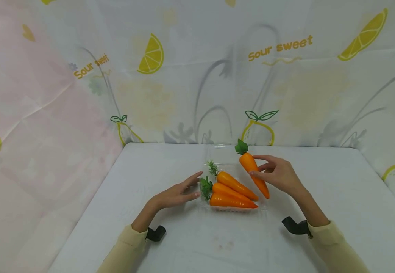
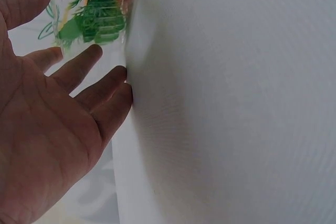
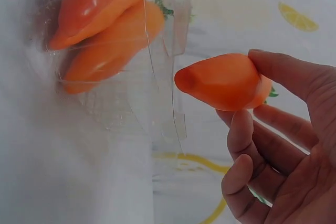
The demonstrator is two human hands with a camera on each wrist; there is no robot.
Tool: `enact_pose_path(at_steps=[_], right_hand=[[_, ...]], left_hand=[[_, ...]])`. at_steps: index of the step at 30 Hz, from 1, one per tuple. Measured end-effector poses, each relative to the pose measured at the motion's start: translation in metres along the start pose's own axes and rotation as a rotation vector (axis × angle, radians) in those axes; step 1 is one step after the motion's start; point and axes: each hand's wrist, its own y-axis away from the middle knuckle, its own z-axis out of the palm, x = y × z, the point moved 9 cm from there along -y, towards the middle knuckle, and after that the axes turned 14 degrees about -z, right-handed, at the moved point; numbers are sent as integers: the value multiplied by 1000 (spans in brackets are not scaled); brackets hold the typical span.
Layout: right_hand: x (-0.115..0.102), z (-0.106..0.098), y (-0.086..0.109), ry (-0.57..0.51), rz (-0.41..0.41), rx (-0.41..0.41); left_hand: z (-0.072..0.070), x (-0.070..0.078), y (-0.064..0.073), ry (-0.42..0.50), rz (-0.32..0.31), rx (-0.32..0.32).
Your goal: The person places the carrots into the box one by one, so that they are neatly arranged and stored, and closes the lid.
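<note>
A toy carrot with a leafy green top [image 1: 253,170] is pinched between the thumb and fingers of my right hand [image 1: 280,175]; in the right wrist view its orange tip [image 3: 210,81] points toward the camera, raised beside the box. Three more carrots [image 1: 233,195] lie side by side in a clear plastic box [image 1: 231,209], green tops to the left. My left hand [image 1: 177,194] has its fingers spread at the box's left side, fingertips right at the wall. Through that wall the left wrist view shows green leaves [image 2: 97,19].
The box's clear lid [image 1: 217,152] stands open behind it, toward the back edge of the white table [image 1: 170,242]. A hanging cloth [image 1: 190,94] printed with lemons rises behind the table. Each wrist wears a black camera mount [image 1: 296,226].
</note>
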Motion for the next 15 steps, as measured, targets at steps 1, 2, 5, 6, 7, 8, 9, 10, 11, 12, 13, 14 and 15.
enact_pose_path(at_steps=[1, 2, 5, 6, 7, 8, 9, 10, 11, 12, 13, 14, 15], right_hand=[[-1, 2, 0, -4, -3, -2], [-2, 4, -1, -7, -5, -4], [-4, 9, -2, -13, -22, -9], [-5, 11, -3, -15, -28, -9], [-6, 13, -3, -14, -35, -10], [-6, 15, -3, -15, -42, -11], [-7, 17, -4, -16, -52, -12], [-8, 19, -4, -17, -62, -15], [-8, 22, -4, -18, -67, -18], [-9, 24, -5, -20, -74, -22], [-10, 26, -5, -20, -81, -27], [-11, 28, -5, -22, -87, -34], [-11, 30, -5, -24, -93, -42]], left_hand=[[0, 0, 0, 1, -1, 0], [0, 1, 1, 1, -1, 0], [0, 0, 0, -6, -3, 1], [-1, 0, 0, -7, -3, 0], [-1, 0, 0, -8, -3, -1], [0, 0, -1, -9, -3, -2], [0, -1, -1, -11, -5, -2], [0, -1, -1, -13, -7, -2], [0, -2, -1, -16, -7, -2], [0, -2, -1, -16, -6, -2], [0, -1, -1, -18, -4, -1], [0, -2, -1, -20, -4, -1], [0, -1, -1, -23, 0, 0]])
